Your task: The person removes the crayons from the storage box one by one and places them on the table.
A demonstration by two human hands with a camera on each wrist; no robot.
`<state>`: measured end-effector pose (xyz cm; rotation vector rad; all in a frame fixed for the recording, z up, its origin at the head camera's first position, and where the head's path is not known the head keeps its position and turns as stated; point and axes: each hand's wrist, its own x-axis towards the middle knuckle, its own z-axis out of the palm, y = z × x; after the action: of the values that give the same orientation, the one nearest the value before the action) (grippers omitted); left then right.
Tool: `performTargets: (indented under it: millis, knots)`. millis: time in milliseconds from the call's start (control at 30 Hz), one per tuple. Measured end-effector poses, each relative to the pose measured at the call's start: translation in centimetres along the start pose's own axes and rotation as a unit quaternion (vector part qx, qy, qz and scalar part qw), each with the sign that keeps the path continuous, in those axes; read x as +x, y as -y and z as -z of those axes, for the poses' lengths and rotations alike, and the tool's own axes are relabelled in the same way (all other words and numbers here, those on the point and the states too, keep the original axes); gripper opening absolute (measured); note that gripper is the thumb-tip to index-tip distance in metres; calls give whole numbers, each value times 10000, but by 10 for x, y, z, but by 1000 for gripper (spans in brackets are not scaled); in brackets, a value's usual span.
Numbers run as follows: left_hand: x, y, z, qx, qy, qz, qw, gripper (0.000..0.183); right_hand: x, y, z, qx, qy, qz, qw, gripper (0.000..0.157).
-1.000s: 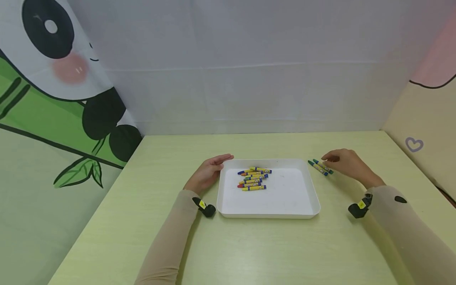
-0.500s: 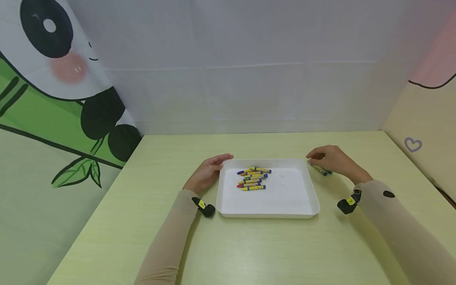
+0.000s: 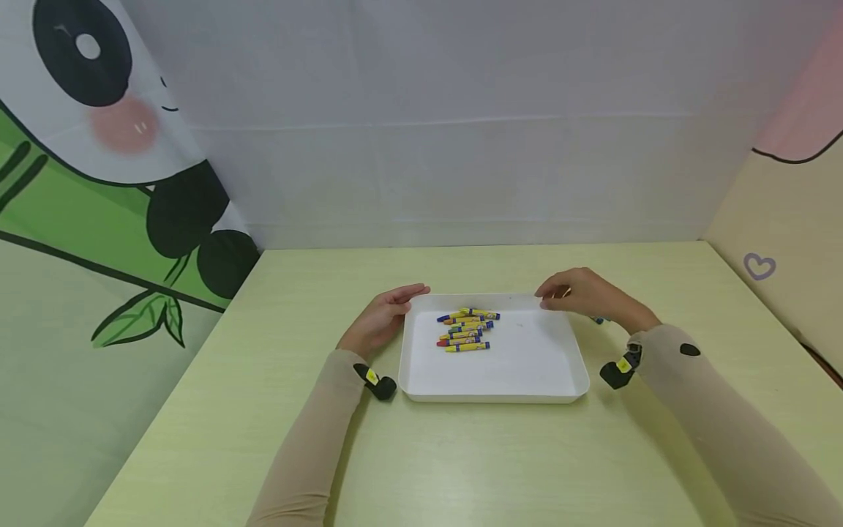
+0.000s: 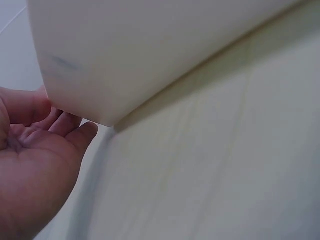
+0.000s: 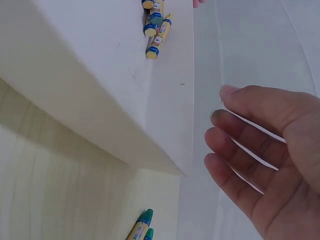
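Note:
A white tray (image 3: pixel 527 366) stands on the table with several yellow-wrapped crayons (image 3: pixel 468 347) lying in its left half. My left hand (image 3: pixel 378 318) rests against the tray's back left corner, its fingers extended along the outside and the thumb near the rim. The left wrist view shows that thumb (image 4: pixel 30 107) touching the tray wall. Above the back right corner is my right hand (image 3: pixel 579 293), holding nothing; its fingers (image 5: pixel 240 175) are gently bent and apart. On the table right of the tray lie two green-tipped crayons (image 5: pixel 141 222), mostly hidden behind the right hand in the head view.
The pale wooden table (image 3: pixel 461 461) extends around the tray. A light grey cloth wall (image 3: pixel 421 146) rises behind it, with a printed panel (image 3: pixel 132 285) on the left and a cream one (image 3: pixel 784 219) on the right.
My right hand has moved left, from beside the two loose crayons to over the tray's back right corner. The left hand, tray and crayons have stayed in place.

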<state>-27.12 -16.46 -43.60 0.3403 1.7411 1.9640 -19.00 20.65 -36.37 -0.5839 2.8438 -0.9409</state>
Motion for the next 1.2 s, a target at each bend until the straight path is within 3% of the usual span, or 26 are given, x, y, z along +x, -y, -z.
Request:
performTargets:
  millis: [333,933,1200]
  knots:
    - [-1,0,1,19,57,-56,10000,46,17,17,-11,111,516,225,9984,26]
    - [-2,2,3,-1,62,-4,10000,47,43,29,-42,100,806,594,9949,22]
    - [-3,3,4,26,56,28,10000,46,50,31,-54,89,954,423,9945,19]
